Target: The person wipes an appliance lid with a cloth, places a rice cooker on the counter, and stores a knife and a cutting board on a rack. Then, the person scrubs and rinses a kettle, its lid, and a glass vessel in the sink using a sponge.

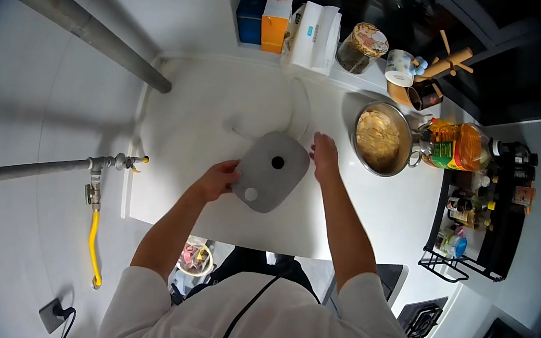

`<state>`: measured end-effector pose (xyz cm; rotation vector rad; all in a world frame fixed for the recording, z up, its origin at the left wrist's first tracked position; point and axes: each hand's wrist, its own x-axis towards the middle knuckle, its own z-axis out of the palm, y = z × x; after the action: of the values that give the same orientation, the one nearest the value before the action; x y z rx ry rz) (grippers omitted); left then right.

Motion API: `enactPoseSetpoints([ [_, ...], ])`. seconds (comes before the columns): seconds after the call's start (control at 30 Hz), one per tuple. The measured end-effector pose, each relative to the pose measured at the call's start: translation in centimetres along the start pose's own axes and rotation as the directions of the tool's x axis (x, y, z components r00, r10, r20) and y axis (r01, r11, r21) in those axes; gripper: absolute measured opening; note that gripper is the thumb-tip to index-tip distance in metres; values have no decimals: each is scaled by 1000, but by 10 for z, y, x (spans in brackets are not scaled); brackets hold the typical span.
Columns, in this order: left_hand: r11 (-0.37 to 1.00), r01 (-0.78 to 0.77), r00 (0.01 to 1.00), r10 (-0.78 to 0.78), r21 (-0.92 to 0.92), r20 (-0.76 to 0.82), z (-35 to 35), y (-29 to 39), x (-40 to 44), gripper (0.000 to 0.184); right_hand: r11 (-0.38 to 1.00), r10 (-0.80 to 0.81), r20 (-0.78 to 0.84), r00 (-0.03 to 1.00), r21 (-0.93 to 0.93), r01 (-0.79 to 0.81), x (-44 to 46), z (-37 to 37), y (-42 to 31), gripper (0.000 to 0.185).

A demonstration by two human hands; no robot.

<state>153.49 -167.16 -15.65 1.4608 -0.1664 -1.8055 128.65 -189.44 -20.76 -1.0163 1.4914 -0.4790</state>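
Observation:
A grey, rounded-rectangular lid-like object (273,176) is over the white counter, tilted slightly in my view. It bears a black round spot and a smaller pale disc. My left hand (219,180) grips its left edge, fingers mostly hidden at the rim. My right hand (324,157) is beside its upper right edge, fingers slightly curled and apart; whether the fingertips touch the rim I cannot tell. Behind the grey object, a faint clear curved outline (303,108) shows on the counter; its kind is unclear.
A metal pot (385,139) with a pale yellowish mass stands on the counter (172,183) to the right. Beyond are an oil bottle (452,153) and a black condiment rack (471,263). Boxes (276,18), a jar (362,47) and a mug (401,68) line the back ledge.

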Motion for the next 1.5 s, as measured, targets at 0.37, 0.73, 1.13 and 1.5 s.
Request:
enactPoseSetpoints([
  [0.37,916,-85,988,128,392,-85,67,-15,33,44,786,-134,-2,991,-609,105,-124,10,2,119],
  [0.73,-348,194,872,489,917,1,49,7,22,21,788,-72,-27,997,-615,40,-143,-5,19,115],
  [1.13,465,-165,786,594,870,-169,82,26,-70,35,798,-172,81,982,-573,187,-104,15,8,111],
  [1.5,490,-298,755,646,819,-112,145,55,1,33,620,-398,162,903,-679,395,-16,39,-28,104],
])
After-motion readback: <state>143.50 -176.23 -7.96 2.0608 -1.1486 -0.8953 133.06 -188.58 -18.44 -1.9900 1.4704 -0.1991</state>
